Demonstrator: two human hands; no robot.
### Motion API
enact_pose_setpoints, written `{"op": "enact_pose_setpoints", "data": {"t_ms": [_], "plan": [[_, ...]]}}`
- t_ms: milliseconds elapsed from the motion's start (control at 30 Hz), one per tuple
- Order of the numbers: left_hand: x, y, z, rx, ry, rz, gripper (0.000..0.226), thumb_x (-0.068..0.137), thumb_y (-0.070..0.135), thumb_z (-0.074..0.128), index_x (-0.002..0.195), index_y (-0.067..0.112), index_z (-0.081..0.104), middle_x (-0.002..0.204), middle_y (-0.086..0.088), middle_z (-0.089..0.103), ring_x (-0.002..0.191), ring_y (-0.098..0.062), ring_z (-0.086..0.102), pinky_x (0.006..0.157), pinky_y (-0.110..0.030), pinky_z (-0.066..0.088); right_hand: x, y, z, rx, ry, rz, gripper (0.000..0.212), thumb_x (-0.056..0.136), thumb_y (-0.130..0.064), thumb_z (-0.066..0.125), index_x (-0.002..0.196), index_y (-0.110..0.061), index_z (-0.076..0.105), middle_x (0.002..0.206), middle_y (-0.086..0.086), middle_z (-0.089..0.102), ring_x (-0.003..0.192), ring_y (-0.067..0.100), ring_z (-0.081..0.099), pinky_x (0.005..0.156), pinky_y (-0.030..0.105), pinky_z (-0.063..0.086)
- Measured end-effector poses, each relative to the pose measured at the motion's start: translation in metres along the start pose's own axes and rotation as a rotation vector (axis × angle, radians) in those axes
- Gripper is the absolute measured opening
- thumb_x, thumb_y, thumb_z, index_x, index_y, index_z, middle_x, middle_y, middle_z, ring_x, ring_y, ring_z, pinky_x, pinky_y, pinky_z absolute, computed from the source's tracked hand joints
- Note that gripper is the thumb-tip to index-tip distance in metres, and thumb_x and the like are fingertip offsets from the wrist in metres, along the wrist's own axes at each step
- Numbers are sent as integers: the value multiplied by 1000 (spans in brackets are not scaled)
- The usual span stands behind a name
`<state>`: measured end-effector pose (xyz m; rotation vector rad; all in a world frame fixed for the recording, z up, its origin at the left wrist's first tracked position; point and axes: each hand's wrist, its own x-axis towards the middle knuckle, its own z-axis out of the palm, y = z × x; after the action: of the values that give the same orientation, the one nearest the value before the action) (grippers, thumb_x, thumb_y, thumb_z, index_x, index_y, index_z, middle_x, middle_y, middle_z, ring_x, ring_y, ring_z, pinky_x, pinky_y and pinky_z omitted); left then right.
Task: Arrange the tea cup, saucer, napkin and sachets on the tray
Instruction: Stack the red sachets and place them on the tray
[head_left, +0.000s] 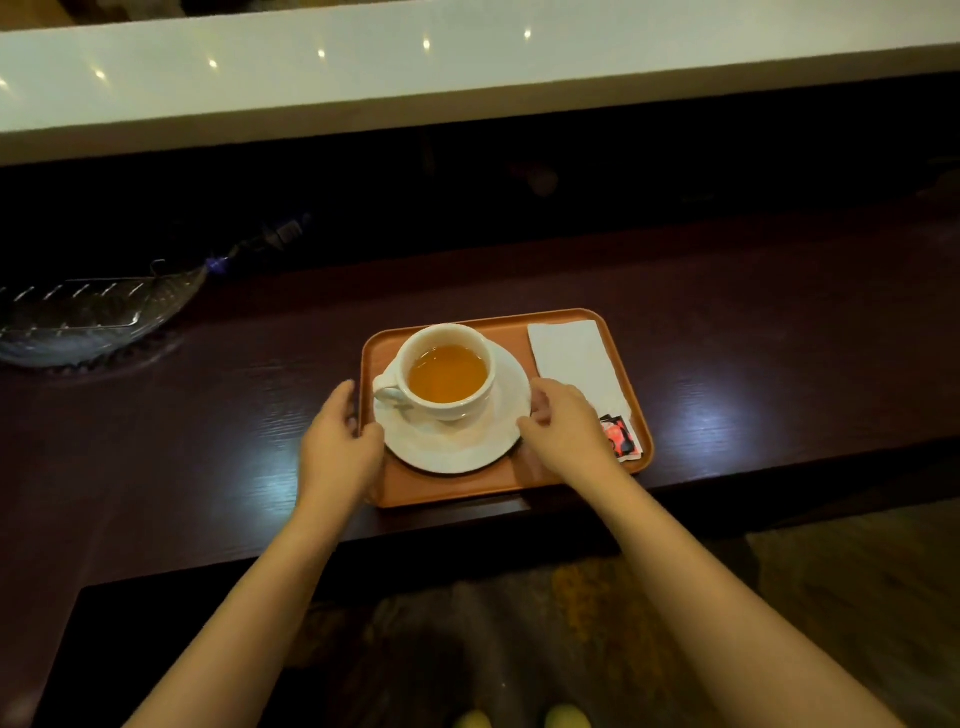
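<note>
An orange tray (452, 491) lies on the dark wooden counter near its front edge. On it stands a white saucer (457, 447) with a white cup (447, 371) of amber tea, handle to the left. A folded white napkin (574, 361) lies on the tray's right side, and red-and-black sachets (618, 439) sit below it at the near right corner. My left hand (337, 441) rests at the saucer's left rim, over the tray's left edge. My right hand (563, 431) touches the saucer's right rim, partly covering the sachets. Whether the fingers grip the saucer is unclear.
A clear glass leaf-shaped dish (88, 317) sits on the counter at the far left. A raised white ledge (467, 78) runs across the back, with a dark gap below it. The counter's front edge (467, 525) runs just below the tray.
</note>
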<state>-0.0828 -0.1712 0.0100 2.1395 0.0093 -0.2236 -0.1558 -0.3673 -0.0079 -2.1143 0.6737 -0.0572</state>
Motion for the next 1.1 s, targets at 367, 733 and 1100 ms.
{"op": "enact_pose_setpoints", "data": {"t_ms": [367,733,1100], "plan": [[-51,62,131,328,-443,550,39,90,20,47,128,23,47,132,0,54,121,-15,45,99,-25,33,65,70,-75,-613,-117,-394,44,86,-26,54,129,-28,47,136,-1,47,125,22,30,99,40,25],[-51,46,165,398,-368,658,40,86,19,53,125,25,49,121,2,58,112,-13,44,95,-24,33,92,82,-75,-564,-132,-520,43,86,-28,54,129,-24,48,133,4,44,126,23,29,104,40,24],[-52,51,168,372,-417,605,42,85,19,54,126,27,48,123,2,59,114,-14,44,91,-20,28,95,83,-77,-572,-161,-559,42,86,-28,52,128,-27,48,131,3,44,122,24,30,102,42,25]]}}
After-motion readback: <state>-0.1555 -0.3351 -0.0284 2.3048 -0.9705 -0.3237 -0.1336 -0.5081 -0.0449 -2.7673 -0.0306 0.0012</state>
